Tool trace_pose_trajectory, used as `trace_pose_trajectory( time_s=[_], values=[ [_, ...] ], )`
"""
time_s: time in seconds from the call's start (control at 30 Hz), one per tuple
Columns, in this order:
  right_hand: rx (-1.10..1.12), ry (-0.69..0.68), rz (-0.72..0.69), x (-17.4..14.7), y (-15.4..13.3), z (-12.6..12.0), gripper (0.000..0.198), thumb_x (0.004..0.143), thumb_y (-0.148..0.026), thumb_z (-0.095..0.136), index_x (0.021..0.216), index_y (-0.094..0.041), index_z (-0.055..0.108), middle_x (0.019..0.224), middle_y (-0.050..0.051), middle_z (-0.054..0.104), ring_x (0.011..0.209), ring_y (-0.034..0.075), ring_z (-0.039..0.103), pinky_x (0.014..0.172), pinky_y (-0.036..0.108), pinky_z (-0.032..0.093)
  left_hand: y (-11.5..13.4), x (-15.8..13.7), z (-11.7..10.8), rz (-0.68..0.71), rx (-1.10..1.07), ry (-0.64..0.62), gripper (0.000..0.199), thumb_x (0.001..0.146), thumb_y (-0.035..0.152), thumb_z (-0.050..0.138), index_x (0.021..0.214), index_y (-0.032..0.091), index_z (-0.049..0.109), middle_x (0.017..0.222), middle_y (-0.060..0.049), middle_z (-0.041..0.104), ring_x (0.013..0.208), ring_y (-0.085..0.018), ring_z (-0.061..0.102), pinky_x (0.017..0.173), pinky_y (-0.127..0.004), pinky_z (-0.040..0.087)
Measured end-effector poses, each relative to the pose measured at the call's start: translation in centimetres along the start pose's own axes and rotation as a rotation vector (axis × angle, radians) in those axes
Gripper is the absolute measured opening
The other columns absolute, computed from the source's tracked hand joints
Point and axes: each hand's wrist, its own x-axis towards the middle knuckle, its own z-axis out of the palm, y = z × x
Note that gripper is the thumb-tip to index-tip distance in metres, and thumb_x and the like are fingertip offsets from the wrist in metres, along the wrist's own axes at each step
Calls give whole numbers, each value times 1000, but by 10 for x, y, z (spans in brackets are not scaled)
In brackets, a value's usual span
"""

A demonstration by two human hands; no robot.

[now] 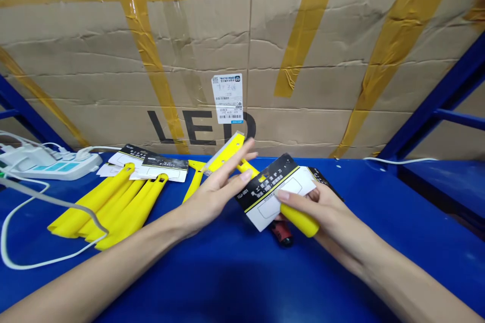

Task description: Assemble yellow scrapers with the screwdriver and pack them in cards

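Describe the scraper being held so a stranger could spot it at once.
Start at the big taped cardboard box printed "LED" behind the blue shelf. Directly below its white label, the right hand grips a yellow scraper. Unlike the carded scrapers piled at left, it is held off the shelf.

Cardboard box (265,35) behind; scrapers (109,207), cable (22,207) leftward.

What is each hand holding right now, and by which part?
The right hand grips a yellow scraper by its handle, thumb pressing its card. The left hand is open, holding nothing.
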Motion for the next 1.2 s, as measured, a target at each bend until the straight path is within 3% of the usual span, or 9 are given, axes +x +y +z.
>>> trace_pose_trajectory(
  time_s=[0.1, 0.27, 0.4, 0.53, 0.73, 0.87, 0.97, 1.1, 1.2],
  values=[
    [65, 42, -41, 3, 2, -6, 35, 79, -35, 83, 106, -17, 70, 95, 8, 77, 71, 15, 69, 67, 26, 59, 0, 3, 2, 114, -120, 255, 76, 91, 34, 70, 154, 47, 30, 143, -4, 61, 126, -25, 61, 108, -46, 49],
    [42, 83, -28, 2, 0, -12, 38, 76, -33, 85, 108, -19, 70, 103, 8, 78, 83, 19, 74, 75, 28, 60, 4, 12, -9, 106, -102, 466, 60, 78, 25, 83, 133, 20, 60, 100, -7, 78, 97, -17, 72, 91, -29, 56],
    [-32, 6, 52, 2, -4, -12, 36, 75, -35, 85, 104, -20, 70, 96, 8, 78, 64, 21, 71, 58, 35, 60, 4, 13, -14, -13, -88, 357, 46, 73, 27, 87, 115, 17, 71, 91, -6, 80, 89, -17, 73, 86, -26, 56],
    [-84, 33, -14, 8, -7, -9, 38, 74, -32, 86, 107, -20, 72, 103, 7, 78, 83, 21, 74, 76, 33, 61, 4, 12, -11, -47, 1, 242, 36, 70, 32, 89, 101, 17, 78, 96, -7, 80, 94, -21, 73, 92, -32, 54],
    [-19, 120, -58, 18, -11, 0, 40, 74, -36, 86, 108, -21, 72, 102, 6, 78, 76, 18, 73, 70, 30, 60, 13, 11, -11, 25, 168, 122, 41, 98, 51, 54, 101, 21, 81, 123, -9, 71, 120, -26, 60, 104, -39, 44],
    [90, 209, -122, 27, -23, 9, 32, 74, -30, 86, 100, -18, 72, 97, 6, 78, 73, 15, 71, 63, 24, 58, 14, 10, -8, -4, -99, 115, 39, 98, 49, 55, 126, 26, 69, 137, -9, 63, 121, -27, 60, 97, -41, 49],
    [193, 254, -189, 36, -33, 19, 23, 81, -25, 80, 100, -16, 72, 101, 7, 78, 73, 13, 70, 64, 22, 58, 12, 8, -4, -27, -233, 21, 46, 93, 44, 65, 134, 25, 60, 128, -11, 69, 111, -26, 66, 92, -40, 53],
    [289, 248, -220, 44, -42, 34, 17, 86, -19, 73, 103, -15, 71, 106, 7, 77, 82, 17, 72, 71, 28, 60, 10, 1, 5, -167, -177, -153, 41, 85, 37, 76, 118, 15, 67, 108, -12, 75, 105, -23, 70, 96, -36, 52],
    [259, 190, -234, 49, -45, 37, 16, 85, -21, 75, 99, -16, 72, 105, 6, 77, 89, 18, 71, 79, 29, 59, 12, -3, 9, -217, -122, -130, 32, 82, 35, 79, 105, 16, 68, 87, -6, 75, 81, -16, 71, 83, -30, 54]
  ],
)
